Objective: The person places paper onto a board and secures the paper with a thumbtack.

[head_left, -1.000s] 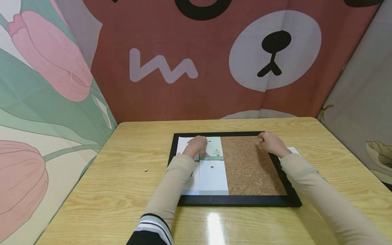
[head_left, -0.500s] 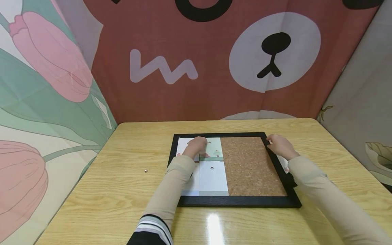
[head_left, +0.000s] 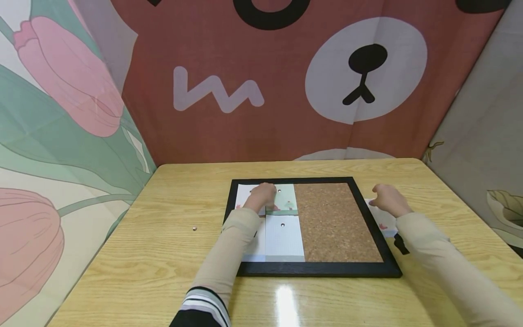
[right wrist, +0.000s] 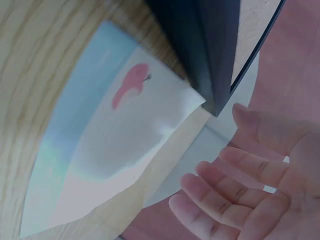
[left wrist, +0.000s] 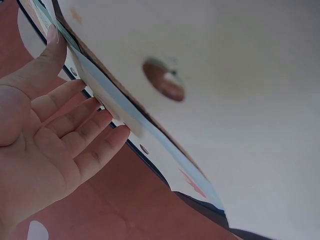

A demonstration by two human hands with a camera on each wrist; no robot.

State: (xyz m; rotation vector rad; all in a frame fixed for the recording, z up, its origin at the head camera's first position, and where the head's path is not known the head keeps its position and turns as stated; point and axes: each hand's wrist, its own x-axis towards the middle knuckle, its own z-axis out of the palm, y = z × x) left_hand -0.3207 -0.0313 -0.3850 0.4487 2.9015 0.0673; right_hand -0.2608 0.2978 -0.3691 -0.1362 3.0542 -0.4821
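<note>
A black-framed cork board (head_left: 335, 222) lies on the table, its left half covered by note sheets. My left hand (head_left: 263, 195) rests at the upper left sheets, beside a pale green sheet (head_left: 286, 200). In the left wrist view its fingers (left wrist: 102, 155) are fairly straight, touching the sheets without curling round anything. My right hand (head_left: 390, 200) hovers with loosely bent fingers, holding nothing. Under it, right of the frame, is a loose sheet (head_left: 384, 222); the right wrist view shows its pink print and blue band. A round pin (head_left: 283, 225) fixes the lower white sheet.
A small shiny pin (head_left: 194, 228) lies on the wooden table (head_left: 171, 254), left of the board. The right half of the board is bare cork. Printed fabric (head_left: 245, 136) hangs behind the table and along both sides.
My right hand has moved right, from the board's upper right corner, across the frame, to above the loose sheet. The left hand and board have stayed put.
</note>
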